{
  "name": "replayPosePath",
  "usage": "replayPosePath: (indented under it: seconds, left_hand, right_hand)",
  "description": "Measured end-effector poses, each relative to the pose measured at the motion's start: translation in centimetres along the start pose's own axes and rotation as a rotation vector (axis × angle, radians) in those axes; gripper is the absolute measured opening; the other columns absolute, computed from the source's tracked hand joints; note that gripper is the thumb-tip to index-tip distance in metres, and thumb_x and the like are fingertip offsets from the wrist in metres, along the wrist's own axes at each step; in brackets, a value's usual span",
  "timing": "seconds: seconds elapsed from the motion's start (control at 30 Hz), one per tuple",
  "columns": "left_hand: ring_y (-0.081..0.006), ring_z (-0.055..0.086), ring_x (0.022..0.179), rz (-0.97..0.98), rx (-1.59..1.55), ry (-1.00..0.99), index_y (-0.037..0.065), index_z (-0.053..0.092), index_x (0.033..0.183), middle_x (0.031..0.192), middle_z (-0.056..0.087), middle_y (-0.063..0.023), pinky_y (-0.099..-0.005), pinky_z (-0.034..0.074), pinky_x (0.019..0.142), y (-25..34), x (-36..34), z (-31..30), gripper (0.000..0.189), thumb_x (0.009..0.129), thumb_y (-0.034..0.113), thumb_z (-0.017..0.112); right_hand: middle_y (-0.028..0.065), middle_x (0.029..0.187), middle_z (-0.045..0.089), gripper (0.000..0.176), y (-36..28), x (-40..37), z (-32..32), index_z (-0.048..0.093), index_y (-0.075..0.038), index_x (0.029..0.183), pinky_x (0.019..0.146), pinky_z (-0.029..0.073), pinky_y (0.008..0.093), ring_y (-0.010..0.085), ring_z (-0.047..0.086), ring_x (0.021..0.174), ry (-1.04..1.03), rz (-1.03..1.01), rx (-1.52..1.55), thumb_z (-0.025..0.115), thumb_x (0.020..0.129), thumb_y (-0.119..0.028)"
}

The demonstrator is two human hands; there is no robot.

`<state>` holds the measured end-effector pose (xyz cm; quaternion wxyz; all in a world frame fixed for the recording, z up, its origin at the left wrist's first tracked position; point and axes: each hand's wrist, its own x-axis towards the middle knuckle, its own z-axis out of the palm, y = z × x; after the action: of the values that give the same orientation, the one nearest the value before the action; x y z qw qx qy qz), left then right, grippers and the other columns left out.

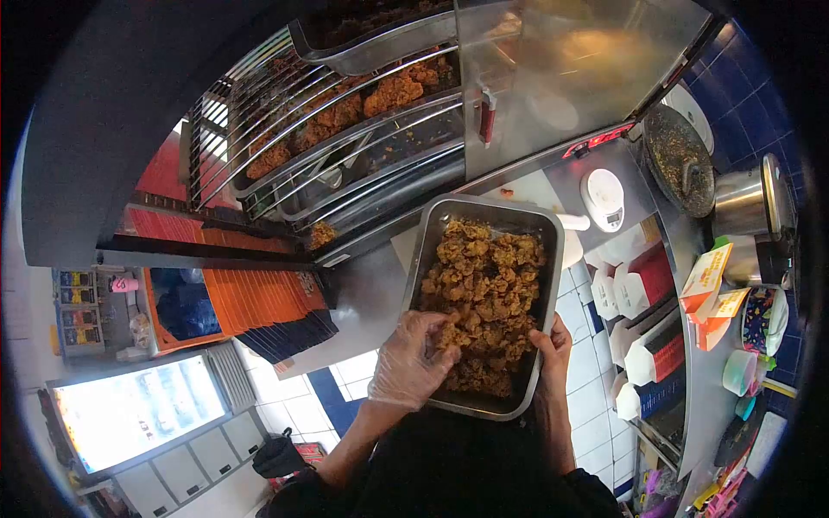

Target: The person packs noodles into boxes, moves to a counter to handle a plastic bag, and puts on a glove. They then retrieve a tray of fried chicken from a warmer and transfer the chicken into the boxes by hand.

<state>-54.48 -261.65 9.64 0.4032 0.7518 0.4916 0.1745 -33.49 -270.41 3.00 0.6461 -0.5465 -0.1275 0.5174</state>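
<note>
A deep metal tray filled with small fried chicken pieces is in front of me, tilted slightly. My left hand, in a clear plastic glove, reaches over the tray's left rim. Its fingers are closed on a fried chicken piece at the edge of the heap; the fingertips are partly hidden. Bare and with the thumb over the rim, my right hand grips the tray's right side. The fingers of that hand are mostly hidden under the tray.
Ahead stands a warming cabinet with wire racks and larger fried chicken. A white kitchen scale sits on the counter at right, above folded boxes. Orange cartons are stacked at left. A large pot stands far right.
</note>
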Motion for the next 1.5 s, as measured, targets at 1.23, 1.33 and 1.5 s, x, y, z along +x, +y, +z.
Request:
replayPosePath:
  seconds: [1.23,1.33,1.5]
  left_hand:
    - [-0.0213,0.071,0.084,0.247,-0.245,0.132,0.001,0.065,0.111,0.103,0.069,-0.0171,-0.0331,0.059,0.07,2.7,-1.5,-4.2,0.032,0.083,0.008,0.078]
    - [-0.0195,0.071,0.087,0.425,-1.193,-0.053,0.004,0.065,0.107,0.101,0.07,-0.0136,-0.0344,0.059,0.074,6.3,-3.4,-4.3,0.028,0.085,0.018,0.077]
    - [-0.0198,0.071,0.088,0.697,-1.46,-0.436,0.005,0.065,0.109,0.104,0.07,-0.0128,-0.0336,0.059,0.073,8.9,-4.7,-4.8,0.029,0.086,0.021,0.076]
  right_hand:
    - [0.0049,0.09,0.065,0.019,-1.5,-1.2,0.4,0.06,-0.001,0.099,0.076,0.049,0.0258,0.0111,0.06,0.078,0.019,0.022,0.009,0.067,0.083,-0.006]
    - [-0.0012,0.083,0.061,0.027,-2.3,-1.8,-0.4,0.062,-0.002,0.102,0.066,0.042,0.0241,0.008,0.054,0.071,0.041,-0.019,-0.111,0.072,0.08,-0.013]
    - [0.0029,0.088,0.066,0.036,-3.8,-3.0,-0.5,0.062,0.0,0.108,0.073,0.048,0.024,0.0096,0.06,0.076,0.049,-0.04,-0.089,0.07,0.077,-0.015]
